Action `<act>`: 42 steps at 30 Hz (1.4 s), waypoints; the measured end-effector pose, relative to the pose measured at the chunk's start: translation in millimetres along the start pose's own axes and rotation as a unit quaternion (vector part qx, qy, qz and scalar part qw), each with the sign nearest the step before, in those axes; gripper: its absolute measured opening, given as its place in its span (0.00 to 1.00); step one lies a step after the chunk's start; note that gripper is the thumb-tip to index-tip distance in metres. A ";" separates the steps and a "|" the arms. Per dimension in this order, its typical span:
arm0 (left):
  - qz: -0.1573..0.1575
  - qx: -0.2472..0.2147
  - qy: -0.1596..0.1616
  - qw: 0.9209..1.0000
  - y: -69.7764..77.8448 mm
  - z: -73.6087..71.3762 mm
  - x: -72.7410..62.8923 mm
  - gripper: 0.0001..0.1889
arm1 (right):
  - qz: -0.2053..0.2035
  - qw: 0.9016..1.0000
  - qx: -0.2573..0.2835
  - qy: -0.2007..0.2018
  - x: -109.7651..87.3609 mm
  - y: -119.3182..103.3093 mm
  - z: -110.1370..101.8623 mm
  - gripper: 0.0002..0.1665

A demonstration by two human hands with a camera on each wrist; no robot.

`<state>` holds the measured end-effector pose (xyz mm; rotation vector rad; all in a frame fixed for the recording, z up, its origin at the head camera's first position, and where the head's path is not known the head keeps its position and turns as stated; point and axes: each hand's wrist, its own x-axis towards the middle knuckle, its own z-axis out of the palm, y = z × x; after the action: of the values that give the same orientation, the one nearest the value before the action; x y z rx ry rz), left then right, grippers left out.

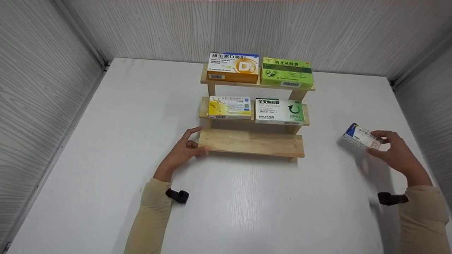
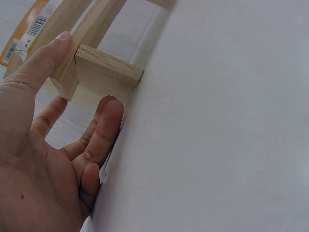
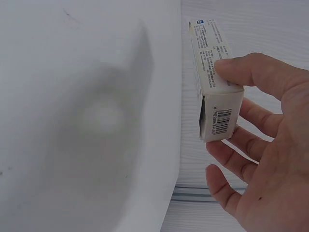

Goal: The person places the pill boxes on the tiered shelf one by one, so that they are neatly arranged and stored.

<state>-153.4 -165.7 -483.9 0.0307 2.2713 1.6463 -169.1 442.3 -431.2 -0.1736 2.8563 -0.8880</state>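
A three-step wooden display shelf stands on the white table, its lowest step bare. My left hand grips the left end of that step, thumb at the front edge and index finger at the back edge. In the left wrist view the thumb of the left hand lies against the wooden step. Off to the right of the shelf, my right hand holds a small white and blue medicine box above the table. The right wrist view shows the box's barcode end between thumb and fingers.
On the top step sit an orange and white vitamin D box and a green box. The middle step bears a yellow and white box and a white and green box. Grey wood-grain panels enclose the table.
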 end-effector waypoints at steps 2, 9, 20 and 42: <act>-0.002 -0.002 0.000 1.000 0.8 0.2 -0.5 0.43 | -0.012 1.000 0.000 0.001 -5.1 -5.9 1.6 0.36; -0.002 -0.005 0.004 1.000 2.6 1.0 -1.4 0.42 | -0.058 0.998 0.017 -0.007 -17.2 -28.5 11.5 0.32; -0.002 0.005 0.004 1.000 0.2 0.6 -1.2 0.41 | -0.122 0.992 0.014 -0.034 -18.3 -72.9 31.2 0.32; -0.008 0.006 -0.008 1.000 10.9 -0.9 -6.1 0.43 | -0.179 0.970 0.097 -0.134 10.8 -169.2 101.1 0.28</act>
<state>-149.8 -164.3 -471.9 0.0277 2.2643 1.6189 -150.9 246.2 -418.1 -0.7435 2.5079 -1.1028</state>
